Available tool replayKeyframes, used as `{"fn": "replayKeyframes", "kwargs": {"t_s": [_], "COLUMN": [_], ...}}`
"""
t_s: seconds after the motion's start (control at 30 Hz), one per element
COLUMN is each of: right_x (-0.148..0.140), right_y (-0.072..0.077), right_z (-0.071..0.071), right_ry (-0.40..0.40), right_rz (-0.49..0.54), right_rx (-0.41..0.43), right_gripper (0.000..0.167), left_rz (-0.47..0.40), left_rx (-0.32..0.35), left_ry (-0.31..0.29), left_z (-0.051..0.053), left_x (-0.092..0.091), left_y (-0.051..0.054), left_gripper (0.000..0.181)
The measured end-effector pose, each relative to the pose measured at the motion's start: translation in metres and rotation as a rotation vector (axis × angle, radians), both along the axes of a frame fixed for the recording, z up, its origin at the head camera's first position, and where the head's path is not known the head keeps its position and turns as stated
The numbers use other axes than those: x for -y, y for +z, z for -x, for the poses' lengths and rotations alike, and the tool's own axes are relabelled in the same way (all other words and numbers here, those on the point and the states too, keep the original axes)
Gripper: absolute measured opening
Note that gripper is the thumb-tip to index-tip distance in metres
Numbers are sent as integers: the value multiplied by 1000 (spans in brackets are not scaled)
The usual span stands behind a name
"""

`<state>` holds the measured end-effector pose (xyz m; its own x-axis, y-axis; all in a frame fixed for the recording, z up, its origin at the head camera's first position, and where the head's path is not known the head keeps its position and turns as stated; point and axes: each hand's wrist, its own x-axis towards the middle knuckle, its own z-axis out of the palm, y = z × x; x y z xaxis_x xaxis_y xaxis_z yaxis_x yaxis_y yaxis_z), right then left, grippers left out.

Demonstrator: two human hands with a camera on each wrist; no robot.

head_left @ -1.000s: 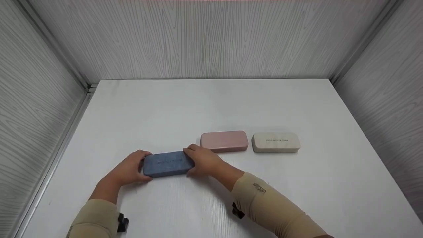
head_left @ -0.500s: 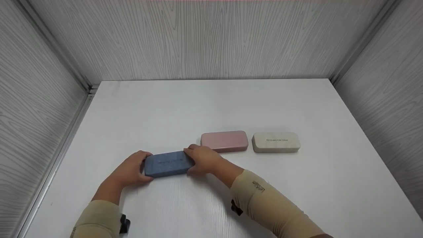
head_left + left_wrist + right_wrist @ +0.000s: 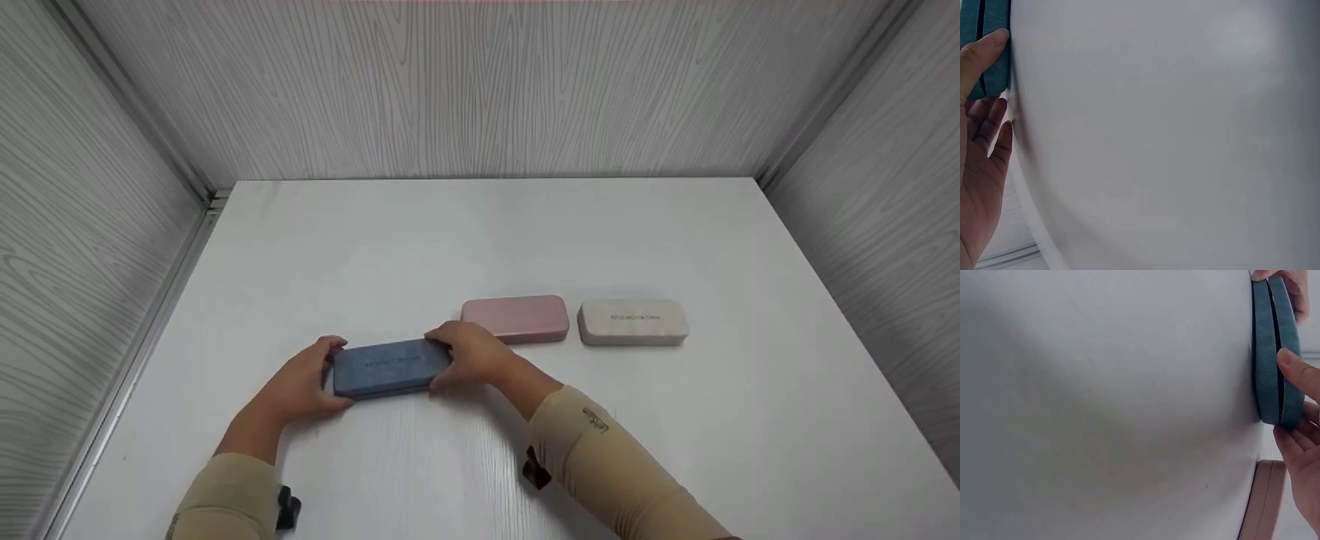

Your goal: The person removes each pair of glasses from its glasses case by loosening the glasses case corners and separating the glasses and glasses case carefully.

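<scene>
A blue glasses case (image 3: 391,366) with faint lettering on its lid lies on the white table, tilted slightly. My left hand (image 3: 300,382) holds its left end, the thumb at the front corner and the fingers behind. At the other end, my right hand (image 3: 474,355) grips the case, its thumb on the front side. In the right wrist view a dark narrow gap runs along the seam of the blue case (image 3: 1266,354), with the right thumb at that seam. The left wrist view shows the left thumb across the same seam on the case (image 3: 995,70).
A pink glasses case (image 3: 517,316) lies just behind the right hand, partly hidden by it. Right of it is a cream glasses case (image 3: 634,322) with dark lettering. Grey wood-grain panels (image 3: 480,90) border the table (image 3: 480,240) at the back and sides.
A dark seam line now shows along the blue case's front side. The right thumb and fingers have shifted slightly on its end. The whole view has moved a little.
</scene>
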<state>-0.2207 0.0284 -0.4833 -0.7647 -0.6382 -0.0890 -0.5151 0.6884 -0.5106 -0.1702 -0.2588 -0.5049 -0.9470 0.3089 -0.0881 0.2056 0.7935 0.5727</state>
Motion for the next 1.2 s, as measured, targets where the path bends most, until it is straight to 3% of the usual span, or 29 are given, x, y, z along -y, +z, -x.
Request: {"fn": "replayKeyframes", "kwargs": {"t_s": [0.27, 0.53, 1.2], "right_x": [-4, -7, -6], "right_y": [-1, 5, 14], "right_z": [3, 8, 23], "right_ry": [-38, -15, -11], "right_rz": [78, 72, 71], "right_rx": [93, 138, 281], "right_gripper": [70, 66, 56], "left_rz": [-34, -74, -74], "left_rx": [22, 31, 83], "left_ry": [13, 16, 54], "left_z": [1, 2, 0], "left_x": [2, 2, 2], "left_y": [-2, -2, -1], "left_gripper": [89, 87, 91]}}
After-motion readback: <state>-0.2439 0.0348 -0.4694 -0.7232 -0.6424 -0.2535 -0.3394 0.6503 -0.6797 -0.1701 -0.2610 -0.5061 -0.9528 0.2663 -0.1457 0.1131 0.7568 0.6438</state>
